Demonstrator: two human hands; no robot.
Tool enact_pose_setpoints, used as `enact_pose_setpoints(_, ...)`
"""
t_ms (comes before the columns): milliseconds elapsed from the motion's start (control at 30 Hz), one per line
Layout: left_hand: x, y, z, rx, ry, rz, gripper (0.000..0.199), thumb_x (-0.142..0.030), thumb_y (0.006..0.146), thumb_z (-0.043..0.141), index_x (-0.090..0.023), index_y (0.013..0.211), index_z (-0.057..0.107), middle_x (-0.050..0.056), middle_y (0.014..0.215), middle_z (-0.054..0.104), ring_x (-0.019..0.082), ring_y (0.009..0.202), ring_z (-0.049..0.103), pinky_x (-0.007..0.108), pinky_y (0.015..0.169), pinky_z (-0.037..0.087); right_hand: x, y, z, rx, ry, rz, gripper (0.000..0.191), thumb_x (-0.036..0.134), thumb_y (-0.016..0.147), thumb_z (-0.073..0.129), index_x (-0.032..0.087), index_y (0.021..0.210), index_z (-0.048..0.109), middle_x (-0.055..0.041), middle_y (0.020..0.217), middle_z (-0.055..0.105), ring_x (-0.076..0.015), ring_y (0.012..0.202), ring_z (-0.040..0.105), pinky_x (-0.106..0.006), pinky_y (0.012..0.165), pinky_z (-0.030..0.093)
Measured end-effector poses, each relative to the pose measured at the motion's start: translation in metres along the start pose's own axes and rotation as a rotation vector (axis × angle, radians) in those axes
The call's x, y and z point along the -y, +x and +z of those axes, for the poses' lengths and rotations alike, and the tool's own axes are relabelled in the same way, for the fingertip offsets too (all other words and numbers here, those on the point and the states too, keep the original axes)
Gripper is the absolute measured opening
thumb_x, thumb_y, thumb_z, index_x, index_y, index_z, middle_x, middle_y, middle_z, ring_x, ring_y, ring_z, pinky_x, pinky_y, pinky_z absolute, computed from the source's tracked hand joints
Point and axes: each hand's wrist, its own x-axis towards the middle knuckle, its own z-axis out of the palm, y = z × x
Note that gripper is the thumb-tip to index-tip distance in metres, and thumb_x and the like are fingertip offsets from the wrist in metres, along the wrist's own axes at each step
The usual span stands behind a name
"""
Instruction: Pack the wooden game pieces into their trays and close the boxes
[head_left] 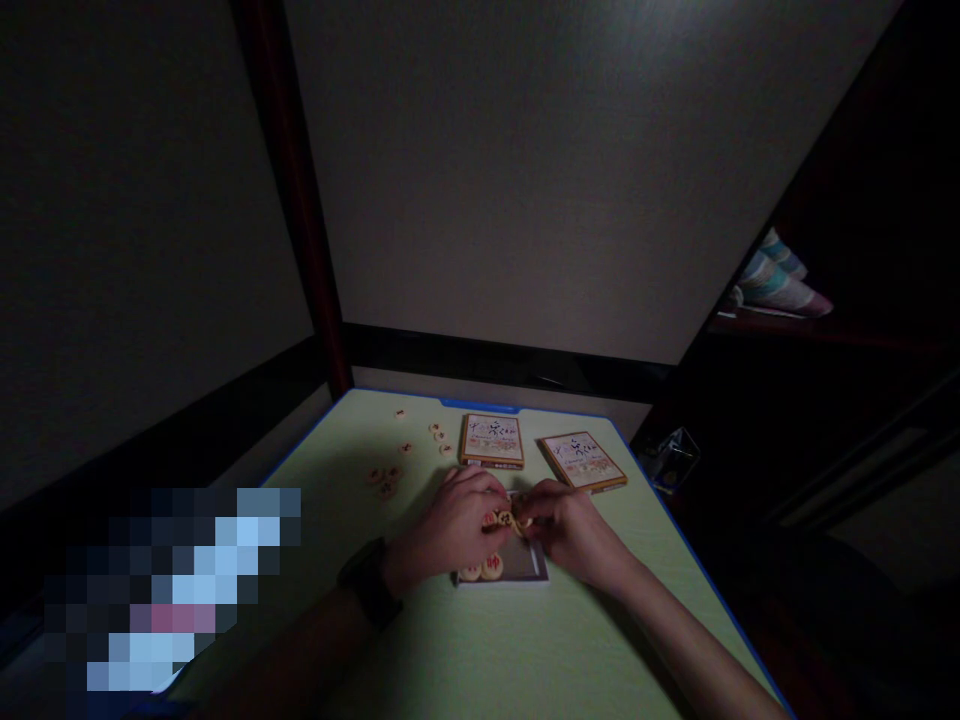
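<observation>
An open box tray lies on the pale green table, with round xiangqi pieces in its near left corner. My left hand, with a dark watch at the wrist, reaches over the tray's left side, its fingers curled against a few pieces. From the right, my right hand meets it with bent fingers pinched on a pale round piece. The fingers partly hide the pieces between the hands and the tray's far edge.
Several loose pieces are scattered at the table's left and back. Two flat boxes, one upright to view and one turned, lie behind the hands. A wall stands behind; a clear packet is beyond the right edge.
</observation>
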Motion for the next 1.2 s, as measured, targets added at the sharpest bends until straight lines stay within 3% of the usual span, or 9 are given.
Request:
enact_pose_setpoints(267, 0.005, 0.001, 0.0, -0.05, -0.025, -0.004, 0.009, -0.02, 0.077, 0.069, -0.023, 0.084, 0.075, 0.002, 0.095, 0.072, 0.021, 0.098, 0.06, 0.037, 0.09, 0.045, -0.001, -0.001, 0.002, -0.035, -0.031, 0.122, 0.027, -0.004, 0.064, 0.068, 0.018, 0.079, 0.073, -0.0017, 0.079, 0.071, -0.0168, 0.074, 0.066, -0.024, 0.069, 0.048)
enact_pose_setpoints(500, 0.012, 0.0, 0.005, -0.093, -0.029, 0.021, 0.011, -0.016, 0.077, 0.068, -0.023, 0.083, 0.074, 0.001, 0.093, 0.071, 0.02, 0.097, 0.06, 0.036, 0.089, 0.046, -0.002, -0.002, 0.003, -0.042, -0.058, 0.142, 0.023, -0.003, 0.064, 0.068, 0.017, 0.075, 0.07, -0.0034, 0.081, 0.068, -0.0164, 0.073, 0.064, -0.024, 0.067, 0.046)
enact_pose_setpoints(933, 0.012, 0.002, 0.004, -0.086, 0.003, -0.005, 0.009, -0.022, 0.085, 0.064, -0.021, 0.088, 0.073, 0.003, 0.091, 0.071, 0.021, 0.095, 0.062, 0.037, 0.088, 0.049, 0.018, -0.005, 0.016, 0.02, -0.32, 0.15, 0.021, 0.002, 0.08, 0.053, 0.017, 0.089, 0.064, -0.0053, 0.091, 0.058, -0.0175, 0.082, 0.058, -0.027, 0.075, 0.046)
enact_pose_setpoints(1200, 0.014, 0.001, 0.007, -0.088, 0.0, -0.002, 0.009, -0.024, 0.087, 0.064, -0.019, 0.087, 0.072, 0.004, 0.091, 0.071, 0.021, 0.094, 0.062, 0.037, 0.088, 0.05, 0.015, -0.006, 0.017, 0.029, -0.294, 0.125, 0.02, 0.001, 0.084, 0.05, 0.017, 0.091, 0.061, -0.006, 0.094, 0.058, -0.0179, 0.084, 0.057, -0.027, 0.075, 0.045)
